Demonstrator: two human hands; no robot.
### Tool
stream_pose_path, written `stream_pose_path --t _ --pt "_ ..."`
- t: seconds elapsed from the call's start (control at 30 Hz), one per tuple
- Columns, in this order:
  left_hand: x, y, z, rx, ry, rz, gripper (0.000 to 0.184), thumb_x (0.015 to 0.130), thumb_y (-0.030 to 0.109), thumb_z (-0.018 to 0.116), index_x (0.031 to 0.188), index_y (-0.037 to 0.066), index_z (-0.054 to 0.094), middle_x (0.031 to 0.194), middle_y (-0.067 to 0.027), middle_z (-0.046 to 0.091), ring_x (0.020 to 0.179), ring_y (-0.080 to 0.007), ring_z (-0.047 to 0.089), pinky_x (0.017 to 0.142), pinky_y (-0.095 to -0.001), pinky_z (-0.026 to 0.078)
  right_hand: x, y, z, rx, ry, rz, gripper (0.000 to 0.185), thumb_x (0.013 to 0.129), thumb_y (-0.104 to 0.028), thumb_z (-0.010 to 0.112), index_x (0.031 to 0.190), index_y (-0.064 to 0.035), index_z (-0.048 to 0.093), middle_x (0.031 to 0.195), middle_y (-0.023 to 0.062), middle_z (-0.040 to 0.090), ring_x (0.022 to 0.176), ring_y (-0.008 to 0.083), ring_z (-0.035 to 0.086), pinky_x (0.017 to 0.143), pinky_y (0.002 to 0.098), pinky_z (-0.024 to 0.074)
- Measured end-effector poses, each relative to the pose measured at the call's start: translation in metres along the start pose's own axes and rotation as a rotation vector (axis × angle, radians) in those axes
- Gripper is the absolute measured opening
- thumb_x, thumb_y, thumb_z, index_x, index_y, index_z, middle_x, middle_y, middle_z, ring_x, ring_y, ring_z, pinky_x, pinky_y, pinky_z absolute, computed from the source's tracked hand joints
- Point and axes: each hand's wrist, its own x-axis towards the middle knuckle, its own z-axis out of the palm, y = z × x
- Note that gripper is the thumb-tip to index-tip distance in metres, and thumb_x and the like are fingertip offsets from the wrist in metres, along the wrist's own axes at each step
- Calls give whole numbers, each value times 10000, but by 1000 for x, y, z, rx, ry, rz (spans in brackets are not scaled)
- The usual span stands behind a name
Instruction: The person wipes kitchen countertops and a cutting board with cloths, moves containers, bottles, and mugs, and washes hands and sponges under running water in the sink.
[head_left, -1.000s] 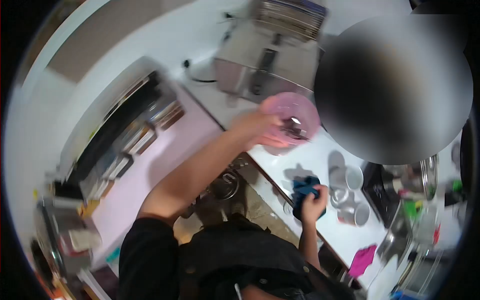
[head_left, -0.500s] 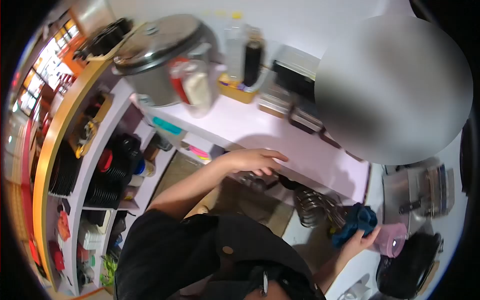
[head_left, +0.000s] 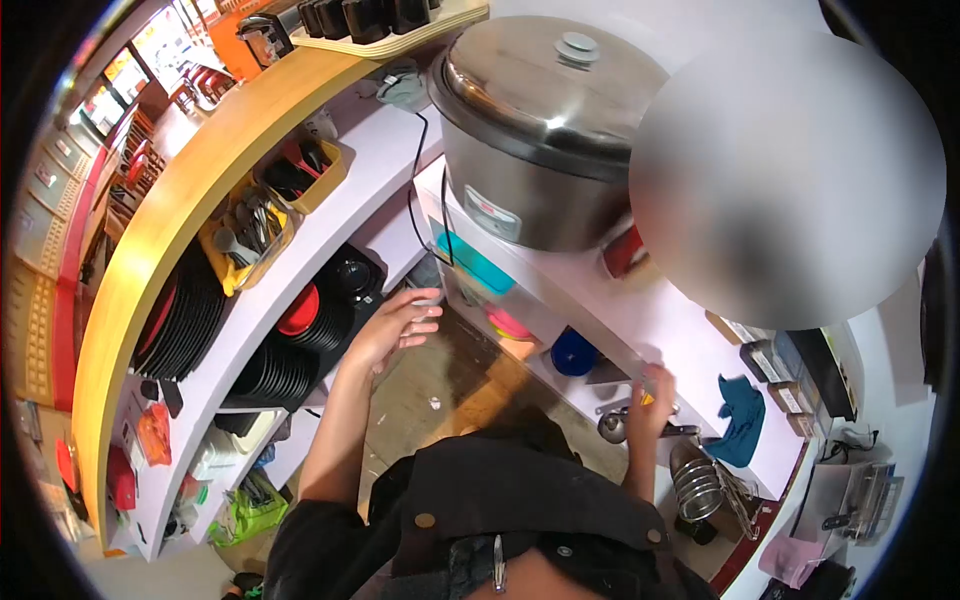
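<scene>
My left hand (head_left: 392, 330) hangs near the bowls (head_left: 320, 328), fingers apart. My right hand (head_left: 653, 390), blurred, is by the table (head_left: 692, 360); I cannot tell its grip. The cloth (head_left: 738, 422) lies on the table, near that hand.

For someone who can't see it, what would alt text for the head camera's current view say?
An open left hand hangs near stacked black dishes, while the blurred right hand is near the edge of a counter; whether it holds anything is unclear. A blue cloth and a large lidded metal pot rest on the counter.
</scene>
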Motion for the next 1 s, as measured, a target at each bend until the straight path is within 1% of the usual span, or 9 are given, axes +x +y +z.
stream_pose_path --t 0.23,0.33,0.43,0.63,0.67,0.73,0.8,0.93,1.0 --pt "105 50 -42 -57 199 174 316 877 195 555 1189 145 561 1047 13 602 880 -70 571 742 -224 436 7 4 111 155 -719 -45 240 787 -147 611 1005 -47 610 1033 184 586 1043 347 536 900 406 416" --pt "192 63 -76 282 533 610 404 799 59 600 1198 82 540 1075 -111 568 936 -217 579 821 -324 465 16 43 159 -109 -1134 131 298 811 -159 612 1090 -57 591 1011 191 585 987 363 549 856 440 439" --pt "249 125 -87 634 759 838 465 764 17 597 1218 64 508 1140 -192 510 1088 -365 502 908 -373 436 31 55 188 -162 -1324 212 312 810 -184 616 1099 -67 600 1029 187 595 984 355 561 853 432 448" --pt "366 199 -123 1183 794 1010 514 721 33 586 1225 85 503 1217 -184 444 1180 -355 428 980 -512 348 35 53 191 -94 -1184 364 342 809 -234 623 1118 -87 616 1064 179 613 980 341 586 846 417 466" --pt "381 205 -126 1360 880 948 538 702 89 620 1228 118 511 1237 -150 430 1222 -356 382 968 -606 298 31 55 186 -109 -1100 371 342 811 -233 622 1117 -83 616 1063 178 616 974 336 591 837 414 471" --pt "409 215 -134 1501 937 759 523 715 148 643 1224 177 522 1227 -118 438 1209 -354 378 939 -627 306 10 50 181 -128 -927 401 341 814 -230 620 1117 -74 615 1061 176 622 961 326 600 818 408 481" --pt "418 227 -141 1522 849 695 480 735 198 650 1199 229 533 1204 -106 449 1160 -343 407 901 -616 332 23 4 167 -119 -772 692 341 809 -193 626 1119 -51 607 1057 168 629 956 307 606 809 394 484" --pt "424 229 -170 1477 720 896 309 763 213 643 1065 172 589 1049 -127 536 979 -358 529 794 -516 429 -8 -9 188 95 -543 853 369 827 -139 600 1155 16 532 1127 231 589 1042 376 568 868 431 463" --pt "400 231 -178 1312 699 918 278 776 207 633 1046 159 588 1023 -133 545 965 -360 539 771 -510 437 -14 -17 205 13 -630 854 404 826 -153 604 1187 10 524 1112 229 601 1020 380 580 859 430 468"
